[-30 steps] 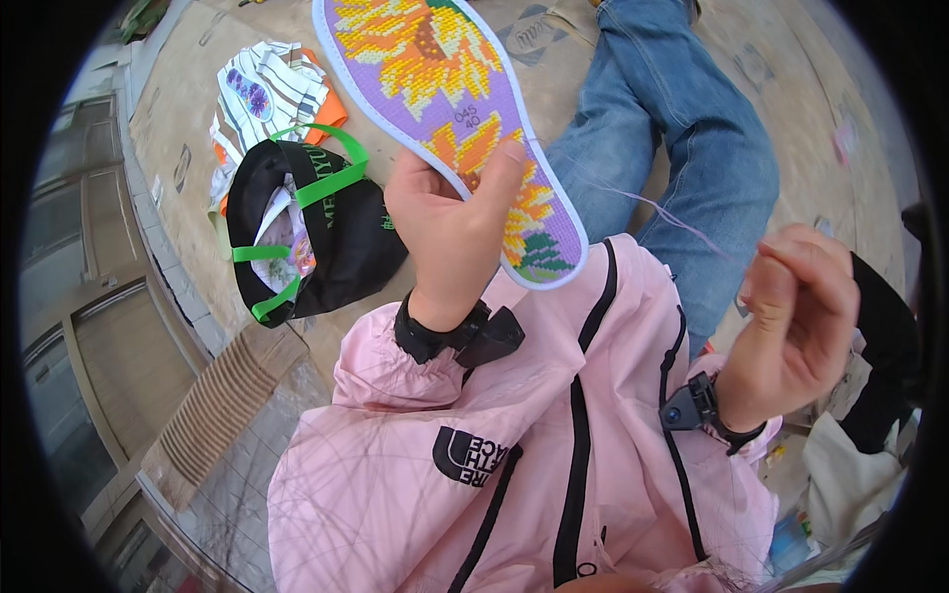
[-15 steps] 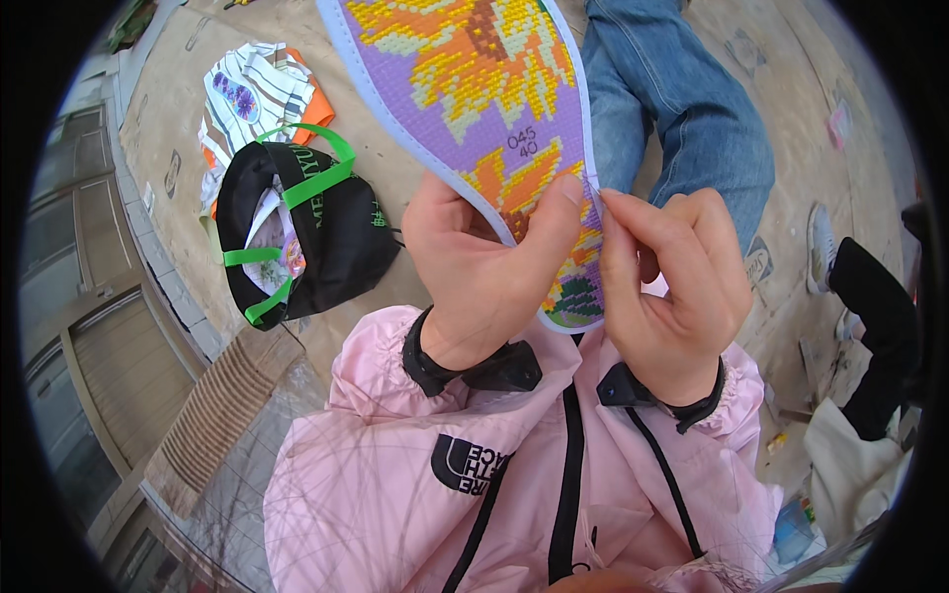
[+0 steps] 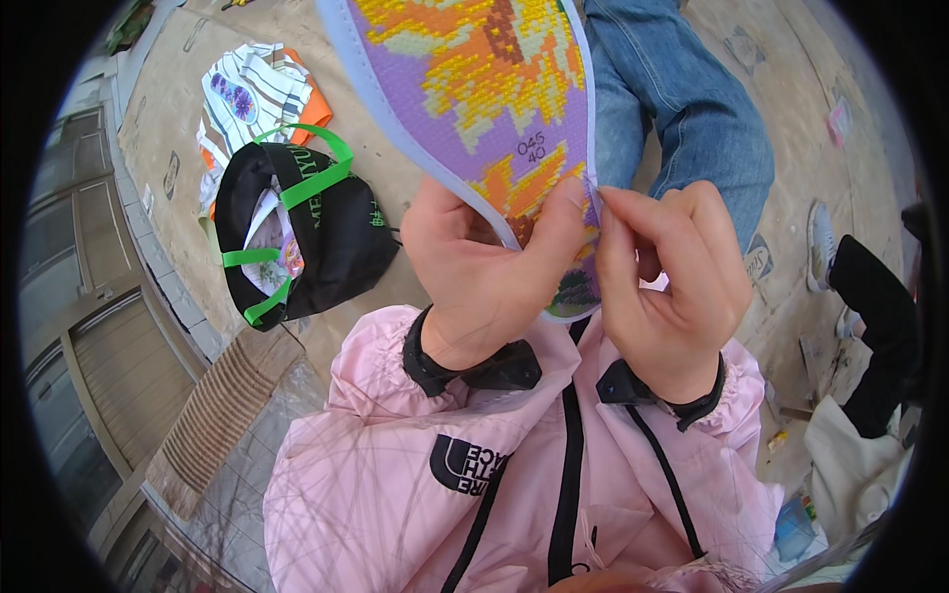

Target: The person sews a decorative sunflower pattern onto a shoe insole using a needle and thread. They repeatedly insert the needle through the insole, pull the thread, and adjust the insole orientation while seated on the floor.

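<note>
Head view: left hand [image 3: 484, 272] grips insole [image 3: 499, 114] slanting lengthwise, heel [image 3: 573, 298] bodyward; right hand [image 3: 677, 282] pinches at edge [image 3: 591, 138].

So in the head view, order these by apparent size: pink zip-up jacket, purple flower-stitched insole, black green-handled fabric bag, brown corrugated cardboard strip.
Pink jacket
Purple insole
Black fabric bag
Brown cardboard strip
Insole is nearer the camera than the bag; true order unsure.

The purple insole [image 3: 476, 112] bears yellow and orange flowers [image 3: 506, 71], the bag [image 3: 341, 252] is black with green handles [image 3: 318, 185].
</note>
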### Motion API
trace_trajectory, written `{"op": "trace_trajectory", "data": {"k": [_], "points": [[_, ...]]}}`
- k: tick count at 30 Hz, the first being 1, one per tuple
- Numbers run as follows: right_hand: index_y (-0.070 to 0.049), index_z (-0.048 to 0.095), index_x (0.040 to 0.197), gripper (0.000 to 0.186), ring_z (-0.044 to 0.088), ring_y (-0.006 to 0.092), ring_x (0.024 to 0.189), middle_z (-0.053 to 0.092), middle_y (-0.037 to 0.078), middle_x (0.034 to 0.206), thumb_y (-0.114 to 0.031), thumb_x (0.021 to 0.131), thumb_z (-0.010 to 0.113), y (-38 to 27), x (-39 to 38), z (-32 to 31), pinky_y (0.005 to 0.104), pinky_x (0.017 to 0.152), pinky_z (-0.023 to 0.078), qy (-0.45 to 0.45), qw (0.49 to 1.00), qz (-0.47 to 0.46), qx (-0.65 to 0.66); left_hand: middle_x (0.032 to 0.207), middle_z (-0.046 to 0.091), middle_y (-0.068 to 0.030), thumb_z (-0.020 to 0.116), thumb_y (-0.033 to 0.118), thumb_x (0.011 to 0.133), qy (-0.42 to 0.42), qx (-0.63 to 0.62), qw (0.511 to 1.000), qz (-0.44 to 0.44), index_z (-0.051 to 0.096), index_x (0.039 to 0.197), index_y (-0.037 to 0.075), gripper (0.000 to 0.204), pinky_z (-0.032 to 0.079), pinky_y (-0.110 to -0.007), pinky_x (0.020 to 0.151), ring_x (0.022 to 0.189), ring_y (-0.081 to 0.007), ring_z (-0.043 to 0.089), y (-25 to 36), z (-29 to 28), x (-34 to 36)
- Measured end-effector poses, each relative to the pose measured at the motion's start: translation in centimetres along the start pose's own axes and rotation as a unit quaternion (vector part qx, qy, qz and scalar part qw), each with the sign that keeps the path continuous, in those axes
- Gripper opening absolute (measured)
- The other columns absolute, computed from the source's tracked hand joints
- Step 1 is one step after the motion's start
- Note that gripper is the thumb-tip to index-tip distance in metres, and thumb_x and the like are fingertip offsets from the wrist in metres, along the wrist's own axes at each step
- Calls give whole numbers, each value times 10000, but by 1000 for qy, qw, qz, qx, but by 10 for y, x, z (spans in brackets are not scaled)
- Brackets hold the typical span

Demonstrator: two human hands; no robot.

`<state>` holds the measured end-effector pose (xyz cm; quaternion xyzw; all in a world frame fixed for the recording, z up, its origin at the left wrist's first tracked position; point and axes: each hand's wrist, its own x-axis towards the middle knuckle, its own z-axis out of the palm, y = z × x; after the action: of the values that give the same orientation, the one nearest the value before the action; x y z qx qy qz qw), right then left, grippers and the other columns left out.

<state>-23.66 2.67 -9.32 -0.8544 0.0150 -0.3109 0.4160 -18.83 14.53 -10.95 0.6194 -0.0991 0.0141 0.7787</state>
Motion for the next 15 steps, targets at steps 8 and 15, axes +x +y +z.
{"op": "trace_trajectory", "data": {"k": [8, 15], "points": [[12, 637, 805, 129, 495, 229, 532, 466, 109, 673, 81, 702, 671, 4, 8, -5, 312, 474, 394, -48, 998, 48, -6, 816, 661, -42, 721, -62, 742, -46, 101, 987, 116, 652, 938, -10, 214, 479, -210, 593, 678, -69, 610, -24, -3, 5], [18, 630, 819, 182, 530, 148, 574, 532, 67, 710, -41, 731, 778, 31, 11, -4, 263, 521, 426, -83, 980, 117, 141, 862, 692, -59, 713, -11, 813, -82, 81, 993, 12, 653, 983, -28, 182, 498, -227, 628, 724, -75, 621, -17, -12, 10]]}}
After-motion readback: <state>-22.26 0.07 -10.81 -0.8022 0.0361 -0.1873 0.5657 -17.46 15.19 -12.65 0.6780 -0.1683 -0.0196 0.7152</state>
